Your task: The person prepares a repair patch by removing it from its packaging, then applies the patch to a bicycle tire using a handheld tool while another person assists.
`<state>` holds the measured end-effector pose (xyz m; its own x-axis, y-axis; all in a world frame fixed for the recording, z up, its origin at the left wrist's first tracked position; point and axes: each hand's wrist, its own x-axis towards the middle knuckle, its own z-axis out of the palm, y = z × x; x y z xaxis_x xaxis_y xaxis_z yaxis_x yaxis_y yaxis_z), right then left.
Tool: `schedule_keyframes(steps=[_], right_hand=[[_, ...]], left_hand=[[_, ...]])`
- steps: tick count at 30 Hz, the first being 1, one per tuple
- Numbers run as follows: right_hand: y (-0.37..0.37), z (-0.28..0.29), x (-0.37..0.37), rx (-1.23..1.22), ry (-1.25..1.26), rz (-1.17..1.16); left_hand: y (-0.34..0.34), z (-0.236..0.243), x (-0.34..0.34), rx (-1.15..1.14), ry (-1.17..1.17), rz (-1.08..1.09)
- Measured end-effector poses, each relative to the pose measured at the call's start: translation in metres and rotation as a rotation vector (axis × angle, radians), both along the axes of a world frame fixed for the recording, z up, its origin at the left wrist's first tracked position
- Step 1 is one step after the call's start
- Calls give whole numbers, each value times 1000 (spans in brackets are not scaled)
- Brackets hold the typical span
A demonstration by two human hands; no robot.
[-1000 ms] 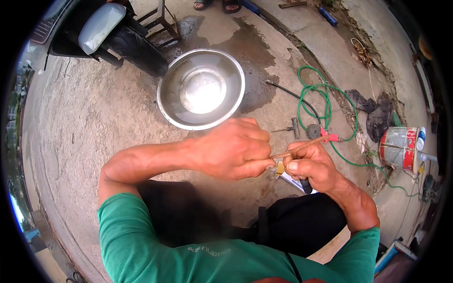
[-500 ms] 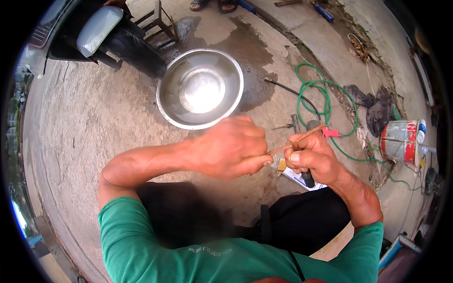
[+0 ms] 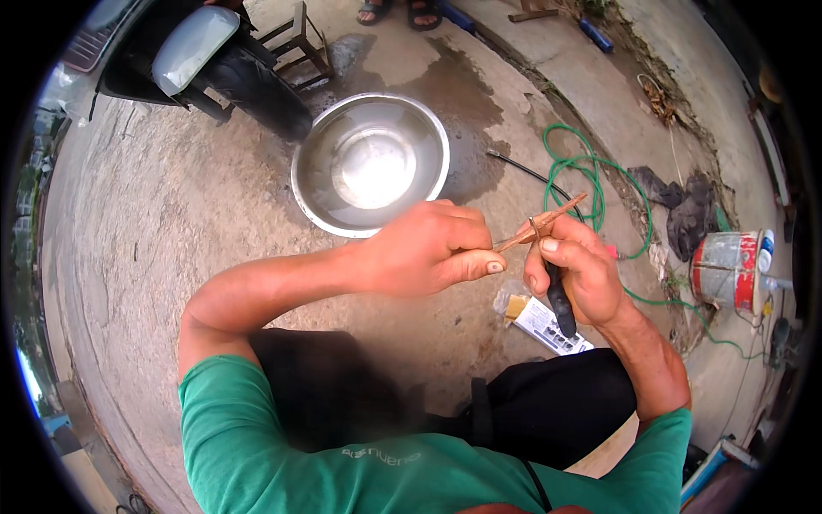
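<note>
My left hand (image 3: 428, 248) pinches the near end of a thin brown stick (image 3: 556, 214) that points up and to the right. My right hand (image 3: 582, 270) grips a tool with a black handle (image 3: 561, 304), its thumb pressed near the stick where the tool's tip meets it. Both hands hover close together above my knees. Below them on the concrete lies a small white packet (image 3: 544, 324) with a yellow end.
A large steel bowl (image 3: 368, 163) sits on wet concrete ahead. A green hose (image 3: 591, 171), dark rags (image 3: 685, 210) and a red and white can (image 3: 726, 265) lie to the right. A scooter (image 3: 188, 51), a stool (image 3: 300, 34) and another person's sandalled feet (image 3: 402, 10) are at the back.
Both hands have risen slightly. The stick now shows clearly, jutting up and right past my right hand, and the tool's black handle has come into view under that hand.
</note>
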<state>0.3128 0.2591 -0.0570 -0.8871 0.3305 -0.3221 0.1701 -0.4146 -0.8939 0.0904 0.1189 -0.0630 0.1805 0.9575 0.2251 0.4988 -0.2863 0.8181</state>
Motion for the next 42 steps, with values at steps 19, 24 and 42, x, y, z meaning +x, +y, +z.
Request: schedule_keyframes(steps=[19, 24, 42], right_hand=[[5, -5, -1, 25, 27, -30], [7, -5, -1, -46, 60, 0], [9, -10, -6, -158, 120, -15]], left_hand=[[30, 0, -33, -28, -250, -70], [34, -2, -30, -35, -273, -134], [36, -1, -11, -22, -235, -112]])
